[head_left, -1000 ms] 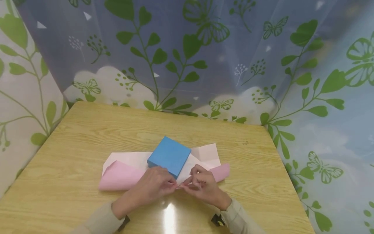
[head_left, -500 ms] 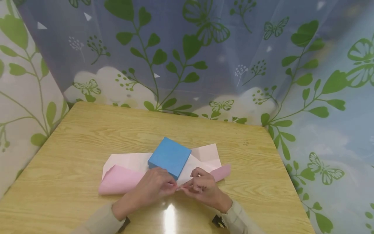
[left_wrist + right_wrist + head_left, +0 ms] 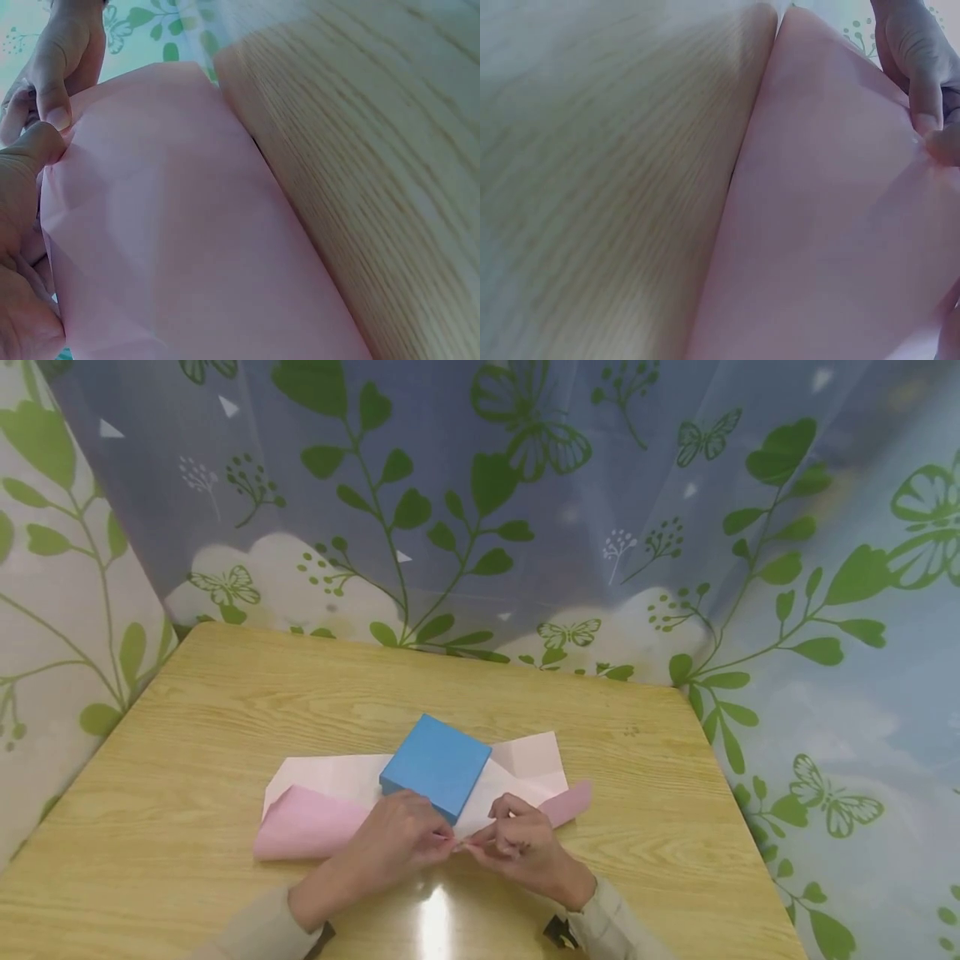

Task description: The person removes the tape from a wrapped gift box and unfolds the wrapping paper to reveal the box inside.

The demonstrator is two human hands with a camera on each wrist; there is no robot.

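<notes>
A blue square box [image 3: 437, 764] lies turned at an angle on a sheet of pink paper [image 3: 311, 822], whose inner side is paler. My left hand [image 3: 397, 835] pinches the paper's near edge between thumb and fingers, just in front of the box's near corner. Right beside it, my right hand [image 3: 525, 843] pinches the same edge, thumb tips almost meeting. In the left wrist view the pink paper [image 3: 172, 217] stands raised from the table, drawn up to both thumbs. From the right wrist, the paper [image 3: 840, 187] looks creased toward the pinched spot. The fingers behind the paper are hidden.
The wooden table [image 3: 300, 685] reaches back to a curtain [image 3: 450, 527] printed with leaves and butterflies, which also hangs along both sides. Pale paper flaps [image 3: 528, 760] spread out behind the hands on the right. Dark straps [image 3: 560, 932] show at the wrists.
Both hands stay at the paper's near edge and keep pinching it. The paper's left fold has sunk slightly lower in view; the box keeps its place on the sheet.
</notes>
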